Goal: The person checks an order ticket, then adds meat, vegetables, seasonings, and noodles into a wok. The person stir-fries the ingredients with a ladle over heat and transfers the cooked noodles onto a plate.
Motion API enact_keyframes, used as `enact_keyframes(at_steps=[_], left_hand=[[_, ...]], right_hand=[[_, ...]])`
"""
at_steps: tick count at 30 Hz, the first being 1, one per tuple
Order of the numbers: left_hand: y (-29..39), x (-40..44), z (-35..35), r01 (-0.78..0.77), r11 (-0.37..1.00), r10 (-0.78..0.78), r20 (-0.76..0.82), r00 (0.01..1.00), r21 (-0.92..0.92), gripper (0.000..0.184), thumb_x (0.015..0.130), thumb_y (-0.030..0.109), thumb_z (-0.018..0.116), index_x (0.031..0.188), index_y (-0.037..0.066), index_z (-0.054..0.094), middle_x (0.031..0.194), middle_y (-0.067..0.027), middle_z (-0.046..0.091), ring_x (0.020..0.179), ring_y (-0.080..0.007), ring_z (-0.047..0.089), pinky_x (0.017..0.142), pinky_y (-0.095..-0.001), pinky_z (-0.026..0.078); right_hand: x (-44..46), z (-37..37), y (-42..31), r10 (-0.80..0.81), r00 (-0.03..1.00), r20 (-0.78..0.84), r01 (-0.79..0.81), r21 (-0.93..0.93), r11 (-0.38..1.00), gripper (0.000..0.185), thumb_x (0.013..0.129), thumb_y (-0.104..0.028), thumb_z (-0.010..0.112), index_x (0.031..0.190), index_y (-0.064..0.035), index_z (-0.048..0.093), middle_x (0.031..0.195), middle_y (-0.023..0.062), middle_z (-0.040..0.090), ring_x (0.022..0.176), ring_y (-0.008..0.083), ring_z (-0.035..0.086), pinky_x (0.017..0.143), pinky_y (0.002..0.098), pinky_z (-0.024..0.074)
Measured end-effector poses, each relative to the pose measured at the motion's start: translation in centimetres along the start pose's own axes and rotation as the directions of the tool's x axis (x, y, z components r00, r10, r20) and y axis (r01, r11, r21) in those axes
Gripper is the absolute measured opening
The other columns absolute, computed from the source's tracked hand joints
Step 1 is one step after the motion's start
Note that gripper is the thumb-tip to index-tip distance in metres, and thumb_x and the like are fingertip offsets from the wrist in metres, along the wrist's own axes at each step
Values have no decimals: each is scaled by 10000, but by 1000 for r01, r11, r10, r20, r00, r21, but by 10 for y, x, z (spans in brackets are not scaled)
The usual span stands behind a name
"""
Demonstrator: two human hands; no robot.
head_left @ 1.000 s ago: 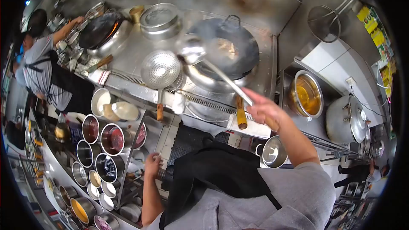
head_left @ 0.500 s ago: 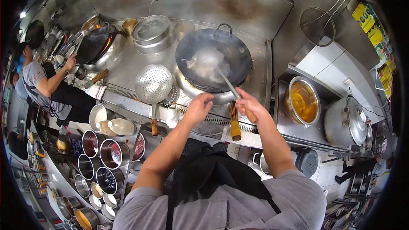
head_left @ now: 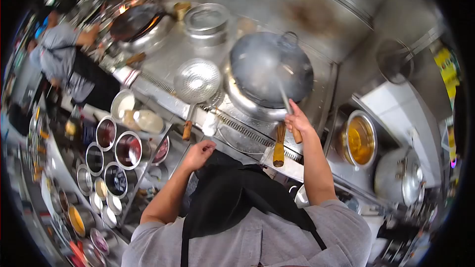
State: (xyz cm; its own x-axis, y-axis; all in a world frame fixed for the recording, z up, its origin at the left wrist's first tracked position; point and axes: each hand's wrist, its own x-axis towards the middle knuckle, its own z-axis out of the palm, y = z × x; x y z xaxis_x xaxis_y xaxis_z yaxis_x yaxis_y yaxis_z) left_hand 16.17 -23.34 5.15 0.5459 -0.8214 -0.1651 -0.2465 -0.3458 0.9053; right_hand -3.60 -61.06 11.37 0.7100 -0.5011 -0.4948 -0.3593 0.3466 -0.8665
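Note:
My right hand (head_left: 298, 119) grips the wooden-ended handle of a ladle (head_left: 285, 94) that reaches into a dark wok (head_left: 252, 76). Steam blurs the ladle's bowl and whatever lies in the wok. My left hand (head_left: 199, 155) is in front of the stove edge, its fingers curled together with nothing visible in them. Closest to it are the wooden handle of a perforated strainer (head_left: 198, 80) and a crumpled white cloth (head_left: 210, 123). A bamboo brush (head_left: 279, 151) lies on the ledge below my right hand.
On the right stand a metal bowl of yellow oil (head_left: 360, 141) and a lidded pot (head_left: 396, 180). Several seasoning containers (head_left: 131, 149) fill the left side. A co-worker (head_left: 74, 54) stands at another wok (head_left: 136, 24) with flames around it. A lidded steel pot (head_left: 205, 22) sits behind the strainer.
My left hand has drawn back from the wok toward my body, down and left, and its fingers have closed. My right hand keeps the ladle. The whole view has turned left.

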Motion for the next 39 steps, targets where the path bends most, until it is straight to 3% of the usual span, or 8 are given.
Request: enact_keyframes(at_steps=[4,7,11,16,19,22,28,39], left_hand=[[15,-44,-39,35,996,-54,-239,969,-82,202,929,120,591,1102,27,637,967,-65,685,892,-150,634,817,-309,510],[24,-121,-78,61,995,-98,-594,798,-82,209,921,137,590,1101,41,638,937,-69,687,851,-161,637,793,-316,513],[18,-265,-106,236,937,-336,-849,407,-258,189,903,79,560,1060,10,641,943,-42,666,885,-120,613,807,-291,491],[-30,-444,-115,221,944,-222,-968,-120,-244,188,911,7,523,1049,-4,649,904,-48,670,801,-132,616,738,-280,509],[-14,-527,-115,220,948,-138,-918,-371,-232,179,926,51,533,1054,22,655,924,-37,670,816,-113,615,713,-264,505],[-34,-614,-105,139,953,-136,-793,-593,-268,163,939,74,548,1040,38,670,906,-34,665,791,-117,630,679,-272,520],[-124,-803,-112,-66,932,-195,-339,-921,-356,224,940,148,571,1073,-22,632,898,-88,660,695,-172,657,565,-280,541],[-244,-993,-140,-382,776,-468,-53,-882,-502,171,803,168,713,811,35,605,651,-61,516,511,-193,496,453,-344,447]], right_hand=[[22,3,51,-407,896,-179,91,-822,562,797,892,-31,515,1553,-213,110,1180,165,532,751,254,582,631,360,481],[-38,22,36,-195,970,-143,93,-523,847,800,902,-46,547,1555,-196,110,1328,151,515,676,219,604,550,337,504],[-13,-42,21,97,971,219,-149,237,960,718,945,-23,481,1523,-332,188,719,-4,430,470,100,396,392,242,367],[50,-11,30,-212,970,-116,119,-535,836,784,884,18,463,1551,-241,142,1076,124,578,482,152,462,392,286,403],[-4,56,19,-146,974,-171,-36,-758,652,767,869,29,435,1546,-93,95,1428,215,424,1017,288,623,915,391,487],[29,17,32,20,1000,-13,-24,-404,914,760,878,-77,515,1523,-255,153,781,40,501,572,157,465,463,303,403],[40,58,48,44,999,23,-38,-209,977,641,893,-70,512,1455,-174,223,857,76,566,665,196,547,601,385,484],[126,73,119,-676,656,-336,32,-883,469,669,883,-56,524,1468,-106,205,1010,141,632,797,282,629,748,464,525]])
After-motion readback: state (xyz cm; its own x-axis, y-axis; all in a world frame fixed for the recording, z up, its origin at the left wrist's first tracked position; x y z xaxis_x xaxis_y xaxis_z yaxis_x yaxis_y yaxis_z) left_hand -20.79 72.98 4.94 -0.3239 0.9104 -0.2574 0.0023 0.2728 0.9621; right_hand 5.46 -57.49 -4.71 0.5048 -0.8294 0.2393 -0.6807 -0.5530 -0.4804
